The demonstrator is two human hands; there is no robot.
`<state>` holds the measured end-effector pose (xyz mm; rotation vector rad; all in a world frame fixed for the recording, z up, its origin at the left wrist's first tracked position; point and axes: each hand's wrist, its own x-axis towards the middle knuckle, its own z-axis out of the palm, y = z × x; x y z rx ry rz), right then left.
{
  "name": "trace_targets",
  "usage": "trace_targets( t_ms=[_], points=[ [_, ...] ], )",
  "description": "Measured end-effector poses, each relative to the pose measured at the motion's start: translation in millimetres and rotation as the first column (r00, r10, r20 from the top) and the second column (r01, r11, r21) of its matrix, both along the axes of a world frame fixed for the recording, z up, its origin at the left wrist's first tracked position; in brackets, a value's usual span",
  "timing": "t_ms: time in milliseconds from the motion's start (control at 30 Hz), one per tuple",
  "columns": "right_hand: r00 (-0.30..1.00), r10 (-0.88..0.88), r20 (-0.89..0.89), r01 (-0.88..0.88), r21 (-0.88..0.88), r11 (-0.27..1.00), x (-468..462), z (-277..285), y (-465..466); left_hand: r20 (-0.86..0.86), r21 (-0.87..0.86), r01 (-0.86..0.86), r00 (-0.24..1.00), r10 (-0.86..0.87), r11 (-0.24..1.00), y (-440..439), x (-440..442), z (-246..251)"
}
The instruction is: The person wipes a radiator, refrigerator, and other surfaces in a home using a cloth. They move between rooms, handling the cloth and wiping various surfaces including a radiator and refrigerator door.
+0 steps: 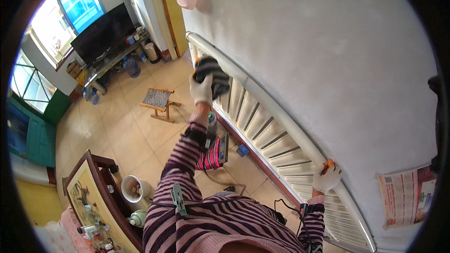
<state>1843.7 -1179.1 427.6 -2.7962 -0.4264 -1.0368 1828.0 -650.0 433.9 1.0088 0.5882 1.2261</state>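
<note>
My left hand [202, 89], in a white glove, holds a bunched dark grey and black cloth [212, 75] near the far end of a cream-coloured radiator [277, 133]. The cloth hides part of the radiator's fins and most of my fingers. My right hand [327, 177], in a white glove with orange at the fingertips, is curled over the radiator's top rail [302, 142], at the nearer part. Below my left forearm, a bottle [211, 123] and a pink and black striped bag [211, 156] are partly hidden.
A low wooden stool [157, 98] with a woven seat stands on the tiled floor. A white bucket [134, 188] is beside a low table [93, 179] bearing glassware. A blue box [242, 150] lies near the wall. Printed paper [399, 198] hangs at right. A cable crosses near my body.
</note>
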Motion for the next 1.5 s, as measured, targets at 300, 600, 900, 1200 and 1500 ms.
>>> trace_targets(
  t_ms=[300, 600, 900, 1200, 1500],
  points=[
    [0.999, -0.026, -0.025, 0.026, -0.016, 1.000, -0.4, 0.3, 0.7, -0.534, 0.667, 0.179, 0.792, 0.297, 0.723, 21.9, 64.5, -20.4],
    [0.991, -0.121, -0.052, 0.119, -0.033, 0.992, -1.1, -0.2, 3.6, -0.764, 0.008, 0.355, 0.605, -0.223, 0.935, -51.3, 40.2, -173.2],
    [0.997, -0.074, -0.036, 0.073, -0.026, 0.997, 1.6, -4.9, -0.8, -0.327, 0.115, 0.105, 0.943, -0.062, 0.988, -47.0, 79.8, -119.0],
    [0.995, -0.074, -0.068, 0.073, -0.022, 0.997, 3.4, -6.8, -4.5, -0.628, -0.250, 0.382, 0.636, -0.449, 0.890, -47.0, 51.1, -196.7],
    [0.999, -0.048, -0.010, 0.047, -0.087, 0.995, 3.6, -6.2, -5.6, -0.642, 0.034, 0.050, 0.767, -0.016, 0.998, 0.7, 78.5, -187.1]
  ],
)
